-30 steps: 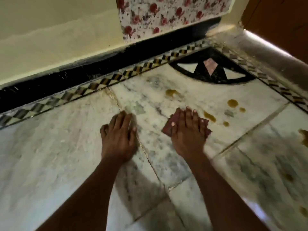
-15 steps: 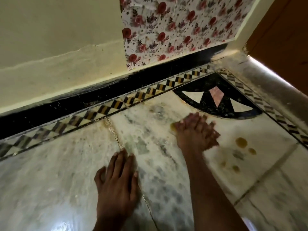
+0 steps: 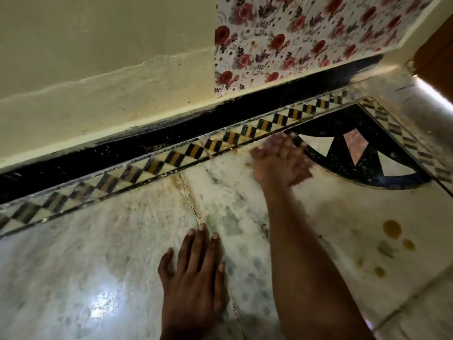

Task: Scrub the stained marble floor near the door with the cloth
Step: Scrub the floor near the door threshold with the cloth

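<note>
I am watching the right hand (image 3: 279, 163) pressing flat, fingers straight and blurred, on the white veined marble floor (image 3: 343, 212) beside the black-and-yellow checkered border strip (image 3: 191, 150) and the black quarter-circle inlay (image 3: 367, 153). The cloth is lying hidden under that hand; I cannot tell its shape. The left hand (image 3: 193, 283) is resting open, fingers straight, touching the floor. Amber stain spots (image 3: 392, 229) are sitting well apart to the right.

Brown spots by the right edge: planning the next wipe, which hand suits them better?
Probably the right hand: it works on that side of the floor, nearer the brown spots. The left hand is flat, bracing.
</note>
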The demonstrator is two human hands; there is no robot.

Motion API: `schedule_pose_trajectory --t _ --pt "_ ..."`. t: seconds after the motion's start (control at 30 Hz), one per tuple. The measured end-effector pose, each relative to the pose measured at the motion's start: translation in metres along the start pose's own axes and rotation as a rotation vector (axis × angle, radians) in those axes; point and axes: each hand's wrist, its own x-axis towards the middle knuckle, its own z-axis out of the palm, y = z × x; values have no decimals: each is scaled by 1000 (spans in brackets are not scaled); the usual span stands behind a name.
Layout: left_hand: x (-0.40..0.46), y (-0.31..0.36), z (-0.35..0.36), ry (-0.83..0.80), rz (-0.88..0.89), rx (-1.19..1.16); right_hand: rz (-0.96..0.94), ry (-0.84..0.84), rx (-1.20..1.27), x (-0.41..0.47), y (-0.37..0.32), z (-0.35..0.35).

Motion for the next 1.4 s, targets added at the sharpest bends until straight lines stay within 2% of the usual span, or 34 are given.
schedule_pose_trajectory --t 0.1,0.17,0.23,0.3,0.37,0.43,0.5,0.53,0.57,0.67,0.73,0.8,0.87,0.97,1.0,1.03,1.07,1.13,1.2,1.27,1.33,1.4 --pt "2 2 -2 49 -10 8 -435 -106 -126 -26 -51 18" --pt "3 2 -4 70 -20 9 -732 -93 -180 -78 -31 28" --pt "5 2 1 61 -21 21 -831 -12 -190 -108 20 29" --pt "5 3 6 37 -39 27 -674 -5 -227 -101 79 22" --pt "5 2 10 51 -43 47 -335 7 -199 -72 116 8" --pt "8 2 10 96 -41 34 17 98 -53 -30 115 -5" --pt "10 4 9 131 -38 41 177 31 50 13 78 -18" --pt "10 4 8 127 -32 47 153 -34 47 29 52 -21" --pt "8 5 7 117 -33 46 51 -79 1 37 30 -17" --pt "6 4 4 114 -31 29 -426 -162 -129 0 -22 2" --pt "6 3 2 112 -23 24 -646 -110 -183 -65 -13 16" --pt "8 3 -1 82 -8 24 -716 -5 -155 -116 35 23" --pt "7 2 -2 14 4 22 -627 61 -194 -127 98 20" --pt "3 -2 -2 -40 10 26 -203 210 -208 -78 149 4" --pt "2 -3 -2 -42 11 23 -45 211 -144 -55 146 -6" --pt "2 -3 -2 -43 9 21 67 134 -48 -31 133 -14" --pt "1 -2 -2 -40 8 25 100 41 37 -17 116 -19" --pt "2 -3 -1 -40 -1 36 12 -8 11 -17 81 -11" --pt "1 -1 -2 -36 -2 38 -244 -38 -54 -64 65 3" --pt "0 -2 -2 -37 6 43 -462 38 -135 -145 85 16" --pt "2 -3 -3 -31 2 42 -460 100 -139 -195 132 20" --pt "2 -1 -3 -47 -7 49 -256 133 -197 -186 173 15"
